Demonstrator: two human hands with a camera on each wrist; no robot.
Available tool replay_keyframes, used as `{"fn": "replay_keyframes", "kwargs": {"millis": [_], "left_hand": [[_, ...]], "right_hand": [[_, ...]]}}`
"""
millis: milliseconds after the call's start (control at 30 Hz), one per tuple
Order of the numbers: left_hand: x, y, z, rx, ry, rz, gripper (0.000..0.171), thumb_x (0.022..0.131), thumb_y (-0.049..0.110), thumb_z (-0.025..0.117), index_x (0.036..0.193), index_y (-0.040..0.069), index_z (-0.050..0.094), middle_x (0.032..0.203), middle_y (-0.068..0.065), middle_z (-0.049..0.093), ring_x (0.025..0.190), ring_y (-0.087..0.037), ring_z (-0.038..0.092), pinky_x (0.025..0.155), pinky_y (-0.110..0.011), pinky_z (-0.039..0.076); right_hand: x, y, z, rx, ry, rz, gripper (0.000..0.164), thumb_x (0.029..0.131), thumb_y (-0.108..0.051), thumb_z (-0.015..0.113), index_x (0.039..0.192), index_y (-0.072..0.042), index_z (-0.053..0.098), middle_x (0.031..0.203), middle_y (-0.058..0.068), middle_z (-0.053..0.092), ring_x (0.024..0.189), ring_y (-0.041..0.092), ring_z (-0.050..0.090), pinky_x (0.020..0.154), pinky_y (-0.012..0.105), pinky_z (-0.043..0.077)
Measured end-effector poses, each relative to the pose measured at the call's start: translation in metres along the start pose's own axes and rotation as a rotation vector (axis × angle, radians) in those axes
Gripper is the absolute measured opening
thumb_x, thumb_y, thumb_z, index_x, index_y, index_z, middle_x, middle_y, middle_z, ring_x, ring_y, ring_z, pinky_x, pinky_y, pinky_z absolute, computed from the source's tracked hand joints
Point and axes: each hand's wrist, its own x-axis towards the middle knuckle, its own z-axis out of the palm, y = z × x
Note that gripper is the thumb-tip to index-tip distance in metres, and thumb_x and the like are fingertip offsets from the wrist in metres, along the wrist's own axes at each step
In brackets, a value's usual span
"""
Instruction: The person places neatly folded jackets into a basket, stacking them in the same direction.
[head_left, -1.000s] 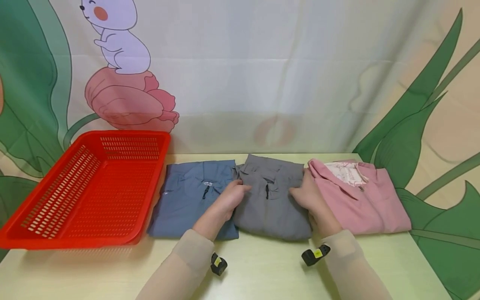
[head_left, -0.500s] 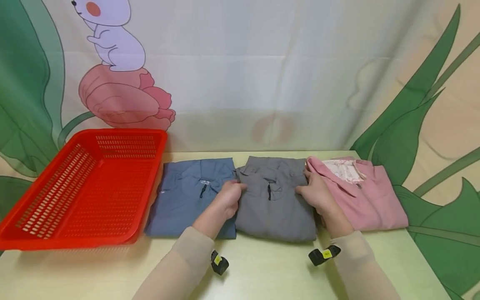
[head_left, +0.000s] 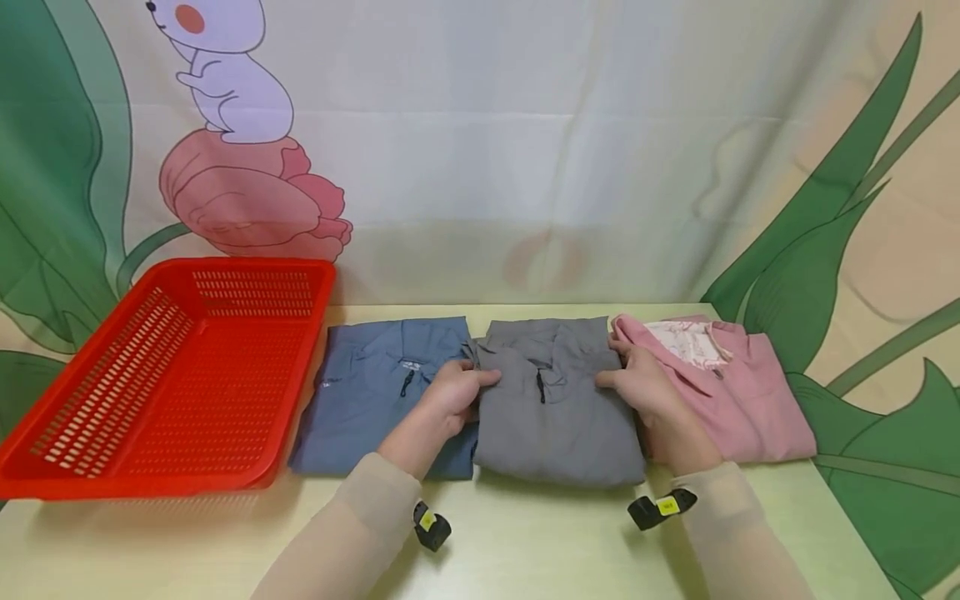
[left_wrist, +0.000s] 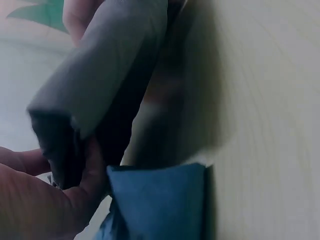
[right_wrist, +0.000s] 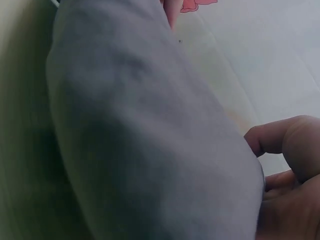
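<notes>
In the head view, we see the grey shirt (head_left: pixel 558 429) between the blue shirt (head_left: pixel 360 421) and the pink shirt (head_left: pixel 750 408), the red basket (head_left: pixel 303 367) farther left. The left hand (head_left: pixel 453 393) and right hand (head_left: pixel 647 390) pinch its opposite sides, thumbs on top, probably to hold the folds together. In the left wrist view, thumb and fingers squeeze one edge, and the shadow suggests to us it is raised off the table (left_wrist: pixel 270 125). In the right wrist view, cloth partly hides the other pinch.
</notes>
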Motion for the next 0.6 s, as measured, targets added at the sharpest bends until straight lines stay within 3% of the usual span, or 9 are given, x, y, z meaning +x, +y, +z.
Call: {"fn": "replay_keyframes", "kwargs": {"millis": [200,333,433,600], "left_hand": [[-0.012,0.009,-0.006,0.099,0.015,0.007,0.071,0.102,0.004,0.060,0.160,-0.001,0.019,0.152,-0.027,0.039,0.132,-0.042,0.050,0.102,-0.053,0.048],[-0.020,0.017,-0.012,0.139,0.023,0.022,0.071,0.102,0.005,0.061,0.160,0.002,0.021,0.151,-0.026,0.040,0.130,-0.042,0.052,0.101,-0.053,0.049],[-0.027,0.023,-0.018,0.149,0.026,0.027,0.072,0.102,0.006,0.061,0.161,0.004,0.019,0.152,-0.025,0.040,0.131,-0.042,0.052,0.101,-0.053,0.049],[-0.040,0.032,-0.031,0.161,0.038,0.029,0.074,0.103,0.005,0.060,0.162,0.005,0.016,0.155,-0.026,0.035,0.133,-0.043,0.050,0.102,-0.054,0.048]], "right_hand": [[-0.002,-0.005,-0.002,0.171,-0.068,-0.009,0.090,0.087,0.011,0.063,0.161,0.006,0.012,0.166,0.024,0.017,0.150,0.037,0.016,0.123,0.050,0.013],[-0.005,-0.011,-0.001,0.204,-0.112,-0.006,0.093,0.086,0.010,0.065,0.161,0.006,0.009,0.168,0.022,0.012,0.153,0.035,0.009,0.123,0.049,0.011],[-0.006,-0.016,0.004,0.202,-0.148,0.015,0.087,0.086,0.007,0.066,0.158,0.011,0.016,0.167,0.023,0.014,0.151,0.035,0.015,0.123,0.049,0.014],[-0.008,-0.027,0.015,0.284,-0.231,0.057,0.087,0.088,0.008,0.063,0.160,0.003,0.016,0.159,0.025,0.026,0.142,0.036,0.033,0.117,0.053,0.031]]}}
